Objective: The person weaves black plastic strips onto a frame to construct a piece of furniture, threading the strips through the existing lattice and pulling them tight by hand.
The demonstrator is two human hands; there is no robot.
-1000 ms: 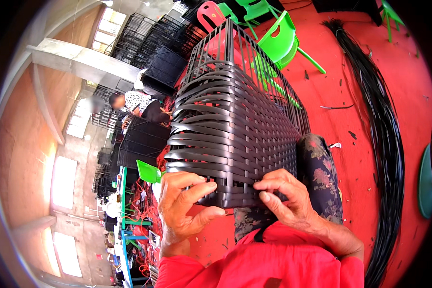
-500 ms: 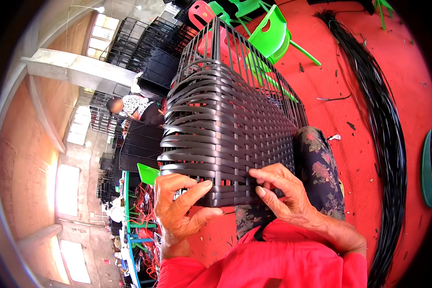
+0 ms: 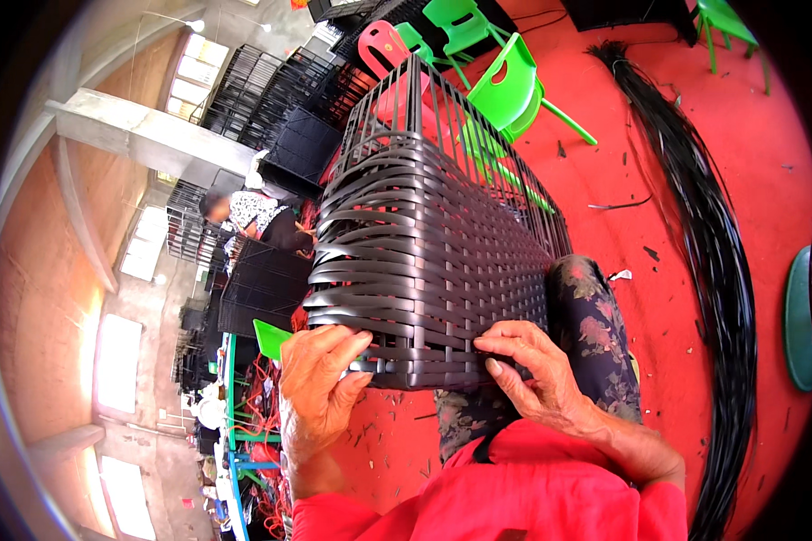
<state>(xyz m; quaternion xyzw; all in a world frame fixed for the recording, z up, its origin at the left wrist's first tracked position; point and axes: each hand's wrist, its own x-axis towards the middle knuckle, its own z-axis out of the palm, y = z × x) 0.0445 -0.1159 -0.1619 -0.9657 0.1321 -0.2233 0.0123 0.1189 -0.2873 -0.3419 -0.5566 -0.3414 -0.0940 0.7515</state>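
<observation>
At btm of blk woven frame (image 3: 460,261), L hand (image 3: 314,383) & R hand (image 3: 546,379), each grip unclear, contact part-hidden.

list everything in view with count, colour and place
woven frame: one, black, centre
strip bundle: one, black, floor, right
green chairs: several, green, upper middle and right
red chair: at least one, red, top
round object: one, teal, right edge
black frames: several, black, upper left
co-worker: one, black-and-white top, left
windows: several, bright white, left
floor: one, red, below
legs: two, dark floral trousers, lower middle
left hand: one, bare, woven frame's lower left
right hand: one, bare, frame's lower right
</observation>
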